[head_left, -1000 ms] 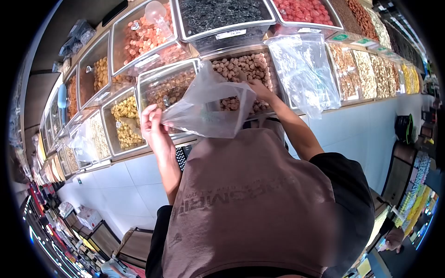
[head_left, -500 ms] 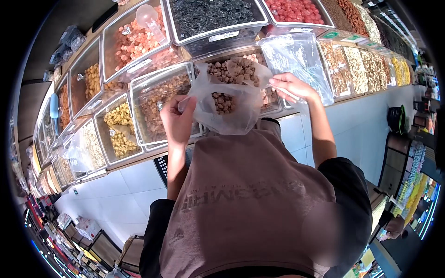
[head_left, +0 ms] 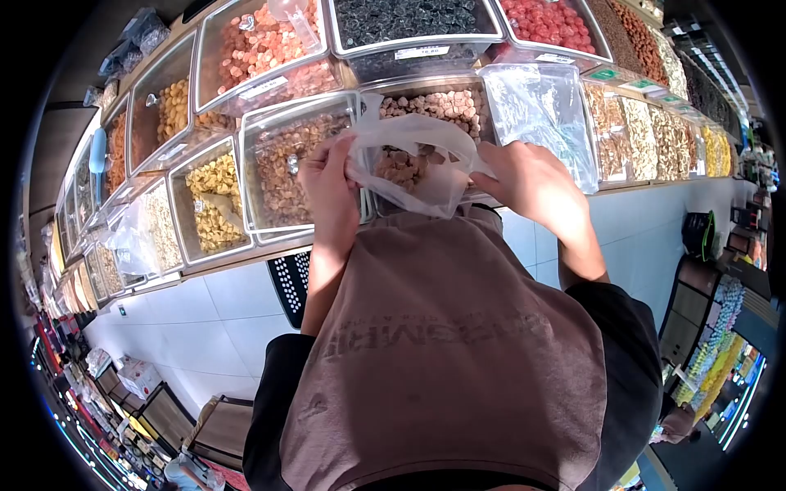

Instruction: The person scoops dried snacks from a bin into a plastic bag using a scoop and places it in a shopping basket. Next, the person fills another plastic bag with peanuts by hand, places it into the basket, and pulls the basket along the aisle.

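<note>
A translucent plastic bag (head_left: 422, 135) is stretched between my two hands, its mouth spread wide. My left hand (head_left: 332, 184) pinches the bag's left edge, fingers closed. At the opposite edge, my right hand (head_left: 536, 184) grips the film between thumb and fingers. Brown lumpy pieces (head_left: 401, 168) show within the bag's opening; whether they lie inside it or below it is hard to tell. Behind the bag is a bin of pale brown dried pieces (head_left: 446, 106), partly covered by it.
A lidded bin of brown dried fruit (head_left: 282, 164) stands left, beside yellow pieces (head_left: 214, 200). Behind are bins of orange (head_left: 262, 49), black (head_left: 401, 20) and red (head_left: 548, 23) pieces. A clear plastic sheet or bag (head_left: 544, 114) lies right of the bag.
My right hand came out of the brown-piece bin and took the bag's right edge. Both hands now hold the bag open, lower and nearer my body.
</note>
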Action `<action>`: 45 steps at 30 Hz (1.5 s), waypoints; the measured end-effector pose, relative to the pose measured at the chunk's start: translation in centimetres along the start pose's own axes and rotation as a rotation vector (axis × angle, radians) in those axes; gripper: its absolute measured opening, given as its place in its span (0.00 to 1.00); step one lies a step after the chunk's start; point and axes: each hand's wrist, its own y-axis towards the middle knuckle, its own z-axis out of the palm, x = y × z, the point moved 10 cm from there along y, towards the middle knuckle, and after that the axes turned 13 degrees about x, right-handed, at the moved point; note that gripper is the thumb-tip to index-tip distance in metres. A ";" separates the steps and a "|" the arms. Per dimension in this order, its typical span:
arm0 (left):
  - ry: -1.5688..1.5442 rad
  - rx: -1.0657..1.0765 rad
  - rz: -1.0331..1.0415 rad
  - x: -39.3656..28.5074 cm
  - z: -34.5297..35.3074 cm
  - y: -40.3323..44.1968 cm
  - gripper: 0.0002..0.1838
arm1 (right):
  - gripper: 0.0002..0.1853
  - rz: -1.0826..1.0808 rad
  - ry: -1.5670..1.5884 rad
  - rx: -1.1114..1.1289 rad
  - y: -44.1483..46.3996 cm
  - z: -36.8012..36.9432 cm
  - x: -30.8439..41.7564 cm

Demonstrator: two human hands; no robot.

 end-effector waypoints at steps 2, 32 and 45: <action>-0.028 -0.048 0.031 -0.6 -0.5 -0.2 0.06 | 0.15 -0.005 0.022 0.020 -0.1 -0.1 0.1; 0.118 -0.189 0.058 -3.4 -8.2 -0.4 0.06 | 0.13 0.448 0.252 0.018 11.8 23.9 -15.5; 0.206 -0.253 -0.008 -0.6 -7.6 -6.8 0.09 | 0.12 0.166 0.009 0.091 13.6 24.9 -14.4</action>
